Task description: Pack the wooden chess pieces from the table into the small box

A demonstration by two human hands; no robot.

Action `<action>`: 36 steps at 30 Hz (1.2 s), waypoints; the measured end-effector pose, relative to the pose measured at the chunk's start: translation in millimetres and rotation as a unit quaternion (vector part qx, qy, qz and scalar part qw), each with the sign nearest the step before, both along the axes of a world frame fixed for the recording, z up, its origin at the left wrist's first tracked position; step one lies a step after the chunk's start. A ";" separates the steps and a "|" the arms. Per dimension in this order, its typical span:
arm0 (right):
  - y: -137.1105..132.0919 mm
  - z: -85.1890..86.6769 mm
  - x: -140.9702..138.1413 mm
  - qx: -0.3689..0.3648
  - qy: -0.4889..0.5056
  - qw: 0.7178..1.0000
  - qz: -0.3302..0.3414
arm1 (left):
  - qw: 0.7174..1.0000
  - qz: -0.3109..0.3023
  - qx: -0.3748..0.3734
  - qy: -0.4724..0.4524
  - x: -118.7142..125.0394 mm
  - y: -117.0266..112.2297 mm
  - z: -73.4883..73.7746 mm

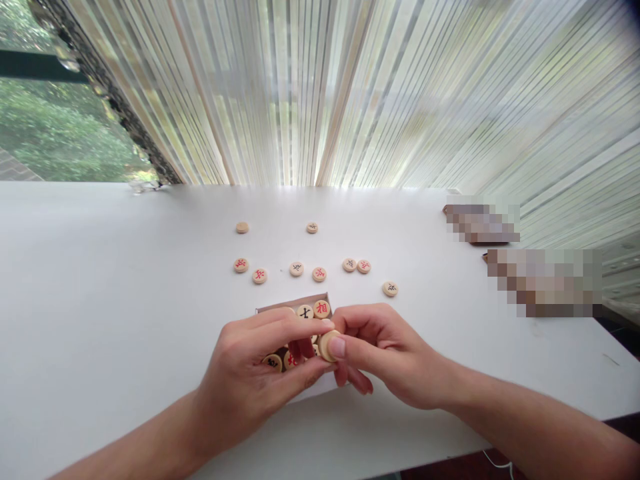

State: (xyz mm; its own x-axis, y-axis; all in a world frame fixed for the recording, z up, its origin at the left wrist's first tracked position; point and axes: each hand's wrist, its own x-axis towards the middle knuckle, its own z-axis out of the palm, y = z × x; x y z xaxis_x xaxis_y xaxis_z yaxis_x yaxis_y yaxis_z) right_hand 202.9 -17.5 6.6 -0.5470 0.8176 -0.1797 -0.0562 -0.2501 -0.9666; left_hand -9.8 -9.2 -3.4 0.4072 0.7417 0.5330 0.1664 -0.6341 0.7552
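Note:
My left hand and my right hand meet over an open box. Between them a round wooden Chinese chess piece is gripped, its visible face plain. My right thumb presses on it from the right, while my left index finger and thumb close on it from the left. Inside the box lie several more pieces, among them a black-marked piece and a red-marked piece. My hands cover much of the box and part of its contents.
Beyond the box, several pieces lie scattered on the white table: a plain-faced piece at the back, a red one, a black one off right. Two blurred-out objects stand far right by the curtain.

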 end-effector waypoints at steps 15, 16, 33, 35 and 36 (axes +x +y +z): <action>0.1 -0.7 2.6 0.077 0.000 0.997 0.010 | 1.000 -0.007 -0.006 0.002 -0.3 1.0 0.2; 0.5 -0.5 2.8 0.119 -0.008 0.993 0.001 | 1.000 -0.010 -0.009 0.005 -0.7 1.0 0.6; 10.5 0.4 13.0 0.376 -0.094 0.921 -0.044 | 0.994 -0.020 0.108 0.015 -8.6 5.0 -3.3; 12.3 3.7 14.9 0.368 -0.104 0.924 -0.024 | 0.993 -0.033 0.115 0.026 -8.9 4.8 -4.2; 12.9 5.1 15.6 0.364 -0.111 0.925 -0.014 | 0.992 -0.036 0.118 0.031 -8.6 4.6 -4.8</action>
State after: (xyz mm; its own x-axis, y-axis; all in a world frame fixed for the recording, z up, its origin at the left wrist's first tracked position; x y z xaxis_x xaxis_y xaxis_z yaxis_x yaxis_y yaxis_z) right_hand 218.5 -4.6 11.7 -0.5396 0.7797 0.3177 0.1674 0.4692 -0.8671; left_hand -18.4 -4.5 -8.1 0.4926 0.5675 0.6597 0.1559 -0.8034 0.5747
